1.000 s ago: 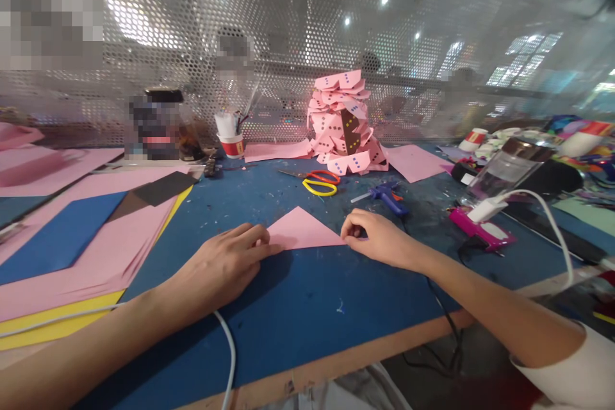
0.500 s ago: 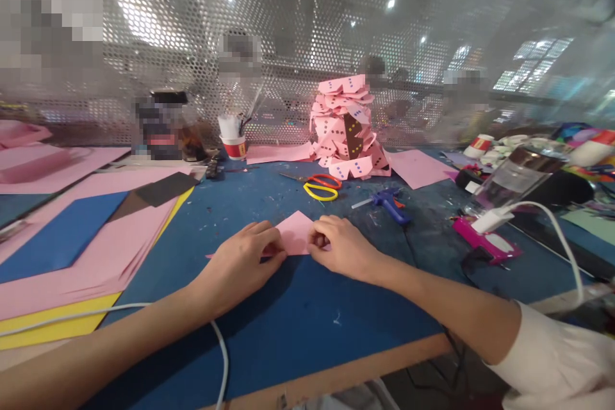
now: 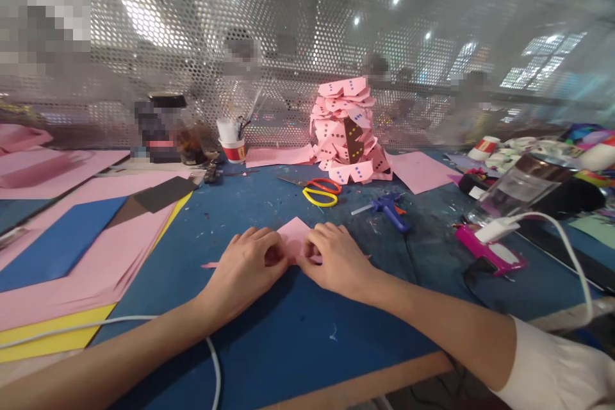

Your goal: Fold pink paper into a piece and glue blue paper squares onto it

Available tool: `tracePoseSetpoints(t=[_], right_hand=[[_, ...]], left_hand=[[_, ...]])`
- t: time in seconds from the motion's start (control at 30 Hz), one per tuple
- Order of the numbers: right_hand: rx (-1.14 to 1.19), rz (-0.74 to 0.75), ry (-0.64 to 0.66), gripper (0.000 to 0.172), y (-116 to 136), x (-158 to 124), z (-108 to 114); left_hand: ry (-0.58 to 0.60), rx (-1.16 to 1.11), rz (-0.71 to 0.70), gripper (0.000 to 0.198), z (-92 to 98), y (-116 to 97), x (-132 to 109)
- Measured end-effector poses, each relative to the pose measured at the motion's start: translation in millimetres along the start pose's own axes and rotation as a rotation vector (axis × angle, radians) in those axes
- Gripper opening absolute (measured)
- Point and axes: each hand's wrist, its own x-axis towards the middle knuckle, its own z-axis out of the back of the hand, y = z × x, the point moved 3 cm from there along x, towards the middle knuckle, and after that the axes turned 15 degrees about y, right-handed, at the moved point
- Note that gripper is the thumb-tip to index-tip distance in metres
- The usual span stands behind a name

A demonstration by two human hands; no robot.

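Observation:
A piece of pink paper [image 3: 294, 232] lies on the blue tabletop between my hands, its pointed corner facing away from me. My left hand [image 3: 252, 262] pinches the near edge of the paper with thumb and fingers. Close beside it, my right hand [image 3: 331, 259] is pinching the same edge, fingers curled. Thin pink tips of the paper stick out past both hands; the rest of it is hidden under them. Just beyond the paper are scissors [image 3: 321, 196] with red and yellow handles and a blue glue gun [image 3: 391, 211].
A tall stack of folded pink paper pieces [image 3: 336, 131] stands at the back. Pink sheets [image 3: 96, 288] and a blue sheet [image 3: 62, 240] lie on the left. To the right are a magenta power strip [image 3: 490, 250], a clear jar [image 3: 521, 186] and a white cable [image 3: 571, 250].
My hands have drawn closer together along the paper's near edge, the right hand shifting left. The whole view has tilted slightly.

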Motion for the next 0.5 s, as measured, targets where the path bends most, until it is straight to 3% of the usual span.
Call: tracePoseSetpoints(t=[0.5], right_hand=[[0.046, 0.02, 0.055, 0.006, 2.4, -1.6, 2.7]], left_hand=[[0.045, -0.074, -0.051, 0.006, 0.5, 4.4, -2.8]])
